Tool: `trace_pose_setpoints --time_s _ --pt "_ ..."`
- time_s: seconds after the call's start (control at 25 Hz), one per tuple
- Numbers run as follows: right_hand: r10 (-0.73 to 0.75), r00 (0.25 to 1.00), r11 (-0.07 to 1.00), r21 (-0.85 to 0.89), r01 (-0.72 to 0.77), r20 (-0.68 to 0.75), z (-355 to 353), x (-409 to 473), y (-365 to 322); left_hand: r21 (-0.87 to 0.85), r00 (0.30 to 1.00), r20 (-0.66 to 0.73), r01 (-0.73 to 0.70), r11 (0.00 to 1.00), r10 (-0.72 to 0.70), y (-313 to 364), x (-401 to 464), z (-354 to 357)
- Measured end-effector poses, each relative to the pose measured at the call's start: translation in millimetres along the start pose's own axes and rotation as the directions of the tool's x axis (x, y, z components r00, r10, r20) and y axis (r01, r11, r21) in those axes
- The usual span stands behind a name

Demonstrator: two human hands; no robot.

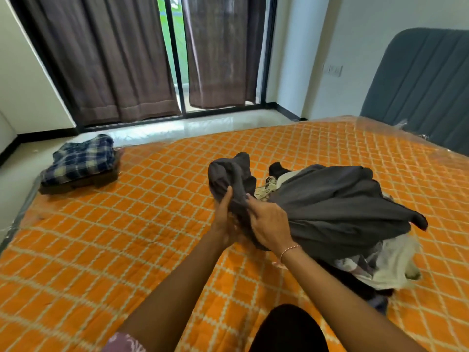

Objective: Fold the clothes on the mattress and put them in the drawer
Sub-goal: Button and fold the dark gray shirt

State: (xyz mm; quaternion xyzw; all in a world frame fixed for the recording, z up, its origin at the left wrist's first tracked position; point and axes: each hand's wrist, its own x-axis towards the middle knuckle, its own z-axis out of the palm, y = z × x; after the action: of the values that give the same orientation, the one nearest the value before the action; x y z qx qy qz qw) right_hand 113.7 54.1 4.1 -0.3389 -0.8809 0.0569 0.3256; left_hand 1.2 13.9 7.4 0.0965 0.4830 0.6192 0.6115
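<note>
Dark grey crumpled cotton garment [330, 199] was bunched between both hands, left hand [224, 219] and right hand [270, 228] fingers curled round its folds above the orange quilted mattress [127, 237].

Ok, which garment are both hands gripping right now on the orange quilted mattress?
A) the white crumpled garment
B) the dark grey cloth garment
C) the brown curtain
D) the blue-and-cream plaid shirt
B: the left hand and the right hand both clutch a bunched part of the dark grey cloth garment, while the folded blue-and-cream plaid shirt lies untouched at the far left corner of the orange quilted mattress.
</note>
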Motion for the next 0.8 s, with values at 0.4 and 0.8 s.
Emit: trace_pose_setpoints --time_s 0.4,0.8 --pt "0.055 0.854 0.997 0.017 -0.074 0.517 6.4 25.6 -64.3 0.027 0.858 -0.4 -0.342 0.939 0.324 99.1 -61.1 -123.1" --pt "0.02 0.667 0.587 0.531 -0.611 0.744 48.9 65.5 -221.2 0.431 0.683 -0.314 -0.516 0.74 0.659 193.1 -217.0 -184.4"
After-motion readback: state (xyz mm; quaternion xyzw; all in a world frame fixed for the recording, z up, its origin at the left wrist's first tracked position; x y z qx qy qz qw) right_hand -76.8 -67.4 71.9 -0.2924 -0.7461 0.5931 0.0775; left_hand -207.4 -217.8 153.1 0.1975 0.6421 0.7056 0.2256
